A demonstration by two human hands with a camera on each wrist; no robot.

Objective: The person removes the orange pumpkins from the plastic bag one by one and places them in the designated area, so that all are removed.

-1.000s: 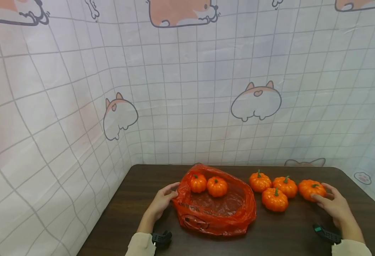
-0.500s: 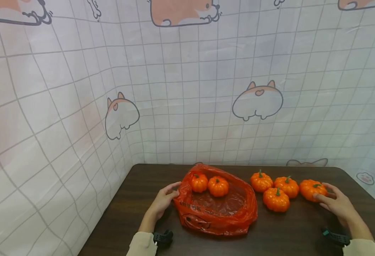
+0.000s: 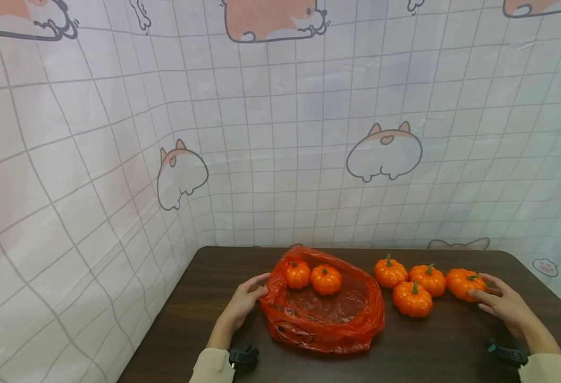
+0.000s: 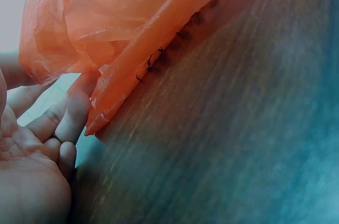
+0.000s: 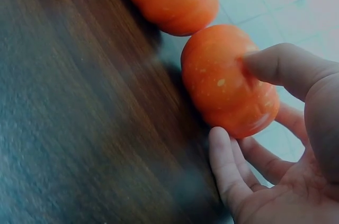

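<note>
A thin red plastic bag [image 3: 325, 338] lies on the table with its mouth spread open. Two small orange pumpkins [image 3: 326, 280] sit inside, toward its back left. My left hand [image 3: 242, 303] pinches the bag's left rim; in the left wrist view the fingers [image 4: 74, 115] meet the bag's edge [image 4: 114, 83]. Over on the right, my right hand [image 3: 502, 303] holds the rightmost pumpkin [image 3: 463, 284]. The right wrist view has the thumb [image 5: 280, 68] pressed on this pumpkin [image 5: 228, 81] and other fingers around its far side and underside.
Three more pumpkins [image 3: 412, 299] stand close together between the bag and my right hand, stems up. Everything rests on a dark wooden table [image 3: 419, 351]. A white gridded cloth [image 3: 285, 213] with dog drawings hangs behind and along the left side.
My right wrist and forearm have swung slightly outward to the right, while the fingers stay at the same pumpkin. Left hand, bag and the other pumpkins keep their places.
</note>
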